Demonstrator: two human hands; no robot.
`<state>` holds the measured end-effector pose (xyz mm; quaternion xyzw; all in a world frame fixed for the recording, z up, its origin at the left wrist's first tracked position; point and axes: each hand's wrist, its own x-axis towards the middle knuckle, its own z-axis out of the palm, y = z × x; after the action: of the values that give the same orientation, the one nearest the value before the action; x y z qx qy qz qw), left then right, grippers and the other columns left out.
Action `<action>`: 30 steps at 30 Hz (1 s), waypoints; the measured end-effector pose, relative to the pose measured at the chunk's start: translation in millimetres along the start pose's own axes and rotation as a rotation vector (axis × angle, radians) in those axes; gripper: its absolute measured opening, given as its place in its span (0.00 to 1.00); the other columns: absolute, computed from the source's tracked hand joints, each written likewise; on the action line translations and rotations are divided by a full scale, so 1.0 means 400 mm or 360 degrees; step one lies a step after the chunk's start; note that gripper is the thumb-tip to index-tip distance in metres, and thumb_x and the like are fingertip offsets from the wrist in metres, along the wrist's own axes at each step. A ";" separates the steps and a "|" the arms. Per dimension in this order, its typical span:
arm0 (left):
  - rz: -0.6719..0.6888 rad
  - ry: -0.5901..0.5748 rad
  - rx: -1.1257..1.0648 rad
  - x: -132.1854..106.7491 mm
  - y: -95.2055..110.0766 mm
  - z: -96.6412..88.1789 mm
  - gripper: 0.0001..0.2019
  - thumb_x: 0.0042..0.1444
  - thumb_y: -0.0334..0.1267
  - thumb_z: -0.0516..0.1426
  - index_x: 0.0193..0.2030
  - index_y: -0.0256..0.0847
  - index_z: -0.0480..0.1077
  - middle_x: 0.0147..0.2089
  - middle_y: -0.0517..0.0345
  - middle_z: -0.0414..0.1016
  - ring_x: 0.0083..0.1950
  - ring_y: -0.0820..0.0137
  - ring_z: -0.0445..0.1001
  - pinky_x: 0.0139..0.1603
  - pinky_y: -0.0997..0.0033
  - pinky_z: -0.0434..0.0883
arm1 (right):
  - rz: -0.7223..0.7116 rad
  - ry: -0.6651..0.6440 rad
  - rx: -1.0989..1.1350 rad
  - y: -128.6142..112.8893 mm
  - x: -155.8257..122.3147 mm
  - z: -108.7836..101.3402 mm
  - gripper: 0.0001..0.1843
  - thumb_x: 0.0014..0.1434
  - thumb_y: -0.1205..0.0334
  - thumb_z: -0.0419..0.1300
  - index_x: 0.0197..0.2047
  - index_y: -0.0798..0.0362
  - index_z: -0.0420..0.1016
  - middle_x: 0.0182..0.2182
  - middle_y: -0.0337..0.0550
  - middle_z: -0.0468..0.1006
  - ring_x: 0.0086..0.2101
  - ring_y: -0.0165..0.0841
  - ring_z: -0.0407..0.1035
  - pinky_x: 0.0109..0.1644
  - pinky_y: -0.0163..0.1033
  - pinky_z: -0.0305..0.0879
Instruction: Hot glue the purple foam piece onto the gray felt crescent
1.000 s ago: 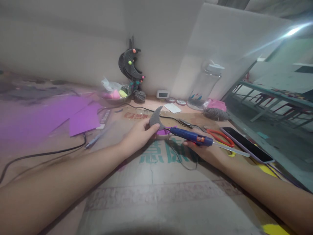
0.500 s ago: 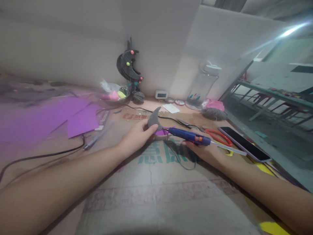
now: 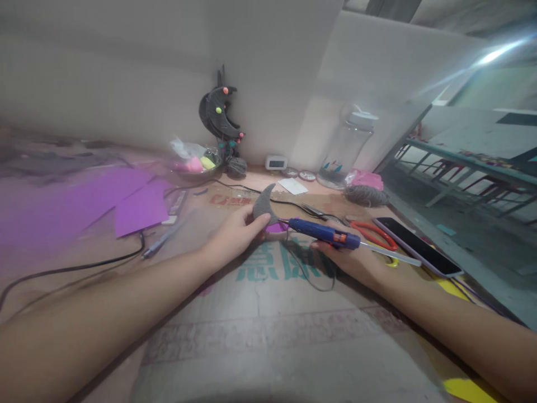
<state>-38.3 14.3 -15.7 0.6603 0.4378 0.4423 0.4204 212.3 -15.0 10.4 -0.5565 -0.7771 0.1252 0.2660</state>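
Note:
Between thumb and fingers, my left hand (image 3: 240, 232) pinches a grey yarn-wrapped crescent moon (image 3: 263, 204), its upper tip pointing up. My right hand (image 3: 342, 254) grips a blue hot glue gun (image 3: 321, 230) with a long translucent glue stick (image 3: 394, 254) sticking out of its back end. The gun's nozzle is at the lower end of the crescent; whether it touches cannot be made out. Beneath them lies a purple round piece (image 3: 277, 226), partly hidden. A thin grey strand (image 3: 308, 280) loops below the gun on the printed cardboard (image 3: 268, 336).
Purple sheets (image 3: 140, 207) and a pen (image 3: 161, 240) lie left. Behind stand a bowl of clay-like lumps (image 3: 197, 166), a hanging moon ornament (image 3: 220, 115), a small display (image 3: 276, 162) and a bottle (image 3: 344, 151). Right are red-handled scissors (image 3: 375, 235), grey yarn (image 3: 366, 196) and a phone (image 3: 419, 246).

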 end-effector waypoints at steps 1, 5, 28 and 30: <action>-0.0001 -0.0002 -0.0001 0.000 0.001 0.000 0.14 0.58 0.48 0.55 0.40 0.39 0.72 0.31 0.60 0.74 0.30 0.70 0.70 0.32 0.71 0.65 | -0.0003 -0.0005 0.0007 0.001 0.000 0.000 0.12 0.52 0.52 0.60 0.26 0.50 0.65 0.23 0.37 0.70 0.25 0.32 0.65 0.28 0.36 0.60; -0.0003 0.0000 0.0002 -0.001 0.007 0.002 0.14 0.58 0.48 0.55 0.40 0.39 0.72 0.31 0.59 0.74 0.31 0.69 0.70 0.33 0.71 0.65 | -0.0010 0.0001 0.0055 -0.001 -0.002 0.000 0.12 0.53 0.52 0.60 0.27 0.49 0.65 0.23 0.37 0.71 0.25 0.33 0.65 0.28 0.36 0.61; -0.0062 -0.0023 -0.0156 0.003 0.005 0.010 0.13 0.58 0.48 0.55 0.35 0.39 0.67 0.24 0.64 0.67 0.27 0.71 0.67 0.29 0.73 0.62 | 0.0066 0.0208 0.0096 0.023 0.046 -0.066 0.22 0.63 0.46 0.50 0.26 0.49 0.73 0.25 0.42 0.76 0.29 0.38 0.72 0.37 0.43 0.70; -0.0072 -0.0016 -0.0138 0.001 0.005 0.009 0.13 0.58 0.49 0.55 0.34 0.39 0.67 0.25 0.63 0.68 0.28 0.70 0.68 0.30 0.72 0.62 | 0.0076 0.0250 0.0192 0.026 0.056 -0.088 0.21 0.62 0.44 0.51 0.31 0.49 0.76 0.28 0.42 0.78 0.30 0.38 0.73 0.37 0.42 0.70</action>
<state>-34.2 13.7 -14.6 0.6336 0.4309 0.4479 0.4606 234.6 5.7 40.6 -0.5659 -0.7314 0.1339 0.3561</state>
